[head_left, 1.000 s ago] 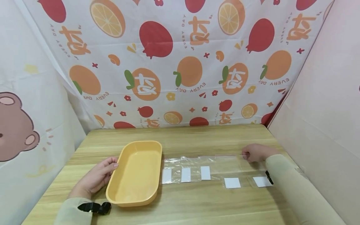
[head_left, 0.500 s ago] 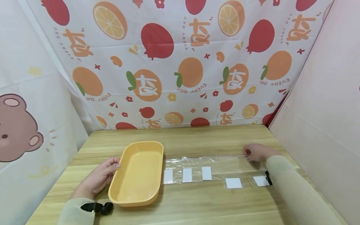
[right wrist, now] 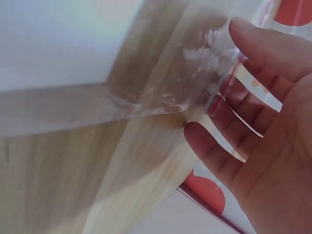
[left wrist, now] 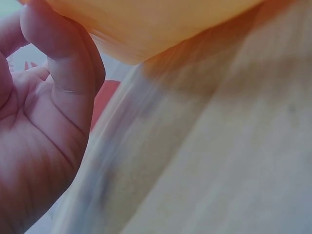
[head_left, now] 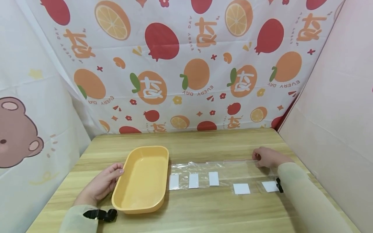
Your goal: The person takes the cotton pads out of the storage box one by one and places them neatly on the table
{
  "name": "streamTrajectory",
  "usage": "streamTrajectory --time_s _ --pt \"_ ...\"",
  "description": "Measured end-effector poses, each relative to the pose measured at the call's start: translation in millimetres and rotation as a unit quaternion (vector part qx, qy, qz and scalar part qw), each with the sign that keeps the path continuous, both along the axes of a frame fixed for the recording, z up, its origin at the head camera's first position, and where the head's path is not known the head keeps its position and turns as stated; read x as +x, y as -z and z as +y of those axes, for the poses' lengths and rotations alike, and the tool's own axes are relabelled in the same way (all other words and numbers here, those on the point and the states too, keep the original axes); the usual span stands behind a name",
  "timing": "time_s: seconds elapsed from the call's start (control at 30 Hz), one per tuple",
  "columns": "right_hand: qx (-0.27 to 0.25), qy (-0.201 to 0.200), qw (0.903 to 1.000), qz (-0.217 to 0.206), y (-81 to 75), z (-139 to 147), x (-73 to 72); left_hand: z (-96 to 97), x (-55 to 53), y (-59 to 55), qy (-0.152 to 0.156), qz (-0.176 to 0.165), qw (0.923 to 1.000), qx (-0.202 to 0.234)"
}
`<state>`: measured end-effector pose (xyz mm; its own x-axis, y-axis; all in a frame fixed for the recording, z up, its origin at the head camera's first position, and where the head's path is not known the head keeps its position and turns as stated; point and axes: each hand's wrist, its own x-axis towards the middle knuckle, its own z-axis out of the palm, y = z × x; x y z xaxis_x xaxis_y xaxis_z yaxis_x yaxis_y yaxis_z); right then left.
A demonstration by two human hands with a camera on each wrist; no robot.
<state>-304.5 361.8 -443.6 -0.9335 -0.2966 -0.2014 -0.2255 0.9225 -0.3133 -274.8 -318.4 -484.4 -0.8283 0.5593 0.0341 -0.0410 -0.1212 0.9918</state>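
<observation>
On the left of the table, a yellow plastic tray is tilted slightly. My left hand grips its left rim between thumb and fingers; in the left wrist view the thumb reaches up to the tray's side. To the tray's right lies a row of several clear zip bags, overlapping, each with a white rectangle near its bottom. My right hand pinches the top edge of the rightmost zip bag, thumb in front and some fingers behind the film. The sleeve hides part of that bag.
The wooden table ends at a fruit-print cloth behind it. Pale cloth walls stand at the left and right. Black straps circle both sleeves.
The view shifts slightly. The left hand keeps its grip on the tray and the right hand stays at the rightmost zip bag, its fingers barely moving.
</observation>
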Motion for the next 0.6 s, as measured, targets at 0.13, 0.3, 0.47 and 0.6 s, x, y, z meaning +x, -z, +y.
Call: streamTrajectory --time_s 0.13,0.3,0.47,0.6 --pt "-0.013 0.002 0.9999 0.01 -5.2 4 3.5 4.3 -2.1 -3.5 -0.01 0.0 0.9999 -0.012" --pt "-0.044 0.001 0.9984 0.035 -12.0 3 11.9 7.5 -3.7 -6.6 -0.025 -0.001 0.9992 -0.031" --pt "-0.088 0.007 0.9947 0.052 -18.1 -8 19.6 10.1 -6.8 -9.4 -0.073 -0.003 0.996 -0.051" --pt "-0.105 0.0 0.9919 0.071 -21.8 -17 27.1 14.2 -10.1 -11.6 -0.09 -0.006 0.994 -0.062"
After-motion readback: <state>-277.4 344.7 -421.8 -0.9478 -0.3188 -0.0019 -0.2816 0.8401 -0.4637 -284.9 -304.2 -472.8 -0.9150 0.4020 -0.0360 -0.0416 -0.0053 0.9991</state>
